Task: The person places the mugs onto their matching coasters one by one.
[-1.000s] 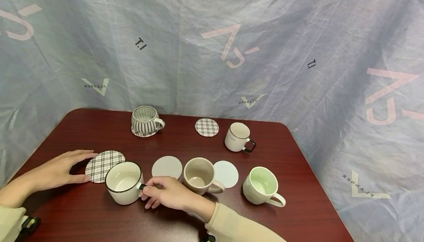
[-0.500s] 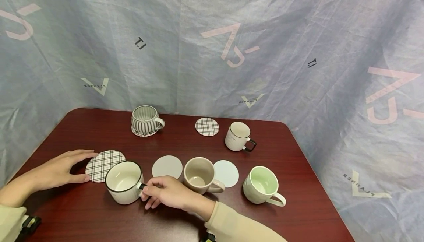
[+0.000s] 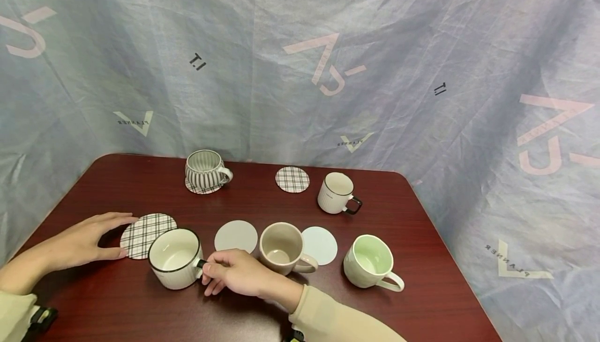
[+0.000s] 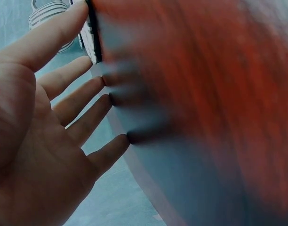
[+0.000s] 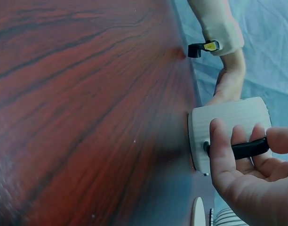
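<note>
"What sits on the red-brown table (image 3: pixel 253 196) around the right hand's (image 3: pixel 239 274) grip?"
"A tan cup (image 3: pixel 276 253) is just right of it, then a white mat (image 3: pixel 322 245), then a green cup (image 3: pixel 365 264)."
"Behind it?"
"A gray mat (image 3: pixel 236 236) is close. Straight back lies a checked mat (image 3: pixel 201 191). Far back to the right are another checked mat (image 3: pixel 292 179) and a white cup (image 3: pixel 335 195)."
"To its left?"
"One more checked mat (image 3: pixel 147 230), near."
</note>
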Motion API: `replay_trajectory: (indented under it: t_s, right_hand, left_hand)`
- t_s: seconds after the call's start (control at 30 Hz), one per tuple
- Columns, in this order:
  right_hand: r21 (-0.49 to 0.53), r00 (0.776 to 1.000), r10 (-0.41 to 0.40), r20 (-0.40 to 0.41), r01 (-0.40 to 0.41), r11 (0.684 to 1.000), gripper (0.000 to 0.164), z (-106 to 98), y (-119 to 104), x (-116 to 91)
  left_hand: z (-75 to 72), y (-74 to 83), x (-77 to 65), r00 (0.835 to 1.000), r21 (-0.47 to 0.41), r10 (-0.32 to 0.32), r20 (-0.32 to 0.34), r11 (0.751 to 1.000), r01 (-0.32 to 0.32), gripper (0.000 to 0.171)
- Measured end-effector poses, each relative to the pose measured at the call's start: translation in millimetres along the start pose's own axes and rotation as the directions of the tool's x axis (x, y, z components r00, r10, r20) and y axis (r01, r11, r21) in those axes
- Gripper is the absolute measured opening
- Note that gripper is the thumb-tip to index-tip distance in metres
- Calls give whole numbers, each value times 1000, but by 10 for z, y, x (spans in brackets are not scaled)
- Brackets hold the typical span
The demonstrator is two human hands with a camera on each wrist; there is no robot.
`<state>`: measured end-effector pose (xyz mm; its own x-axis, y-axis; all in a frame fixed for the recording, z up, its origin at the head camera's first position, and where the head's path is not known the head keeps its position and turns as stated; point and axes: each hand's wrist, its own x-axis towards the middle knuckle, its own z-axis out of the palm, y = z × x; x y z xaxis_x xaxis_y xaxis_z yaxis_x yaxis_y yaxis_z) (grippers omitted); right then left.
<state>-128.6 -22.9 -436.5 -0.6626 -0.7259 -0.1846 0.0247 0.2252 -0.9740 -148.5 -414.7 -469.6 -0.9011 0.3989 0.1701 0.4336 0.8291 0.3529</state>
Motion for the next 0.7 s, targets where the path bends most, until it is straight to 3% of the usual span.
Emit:
replay_trajectory:
  t_s: [0.7]
  right_hand:
    - [-35,996,-51,-76,48,998,29,32,-63,50]
  left_hand:
    - [-4,0,-7,1000,-21,-22,21,1000,23,75]
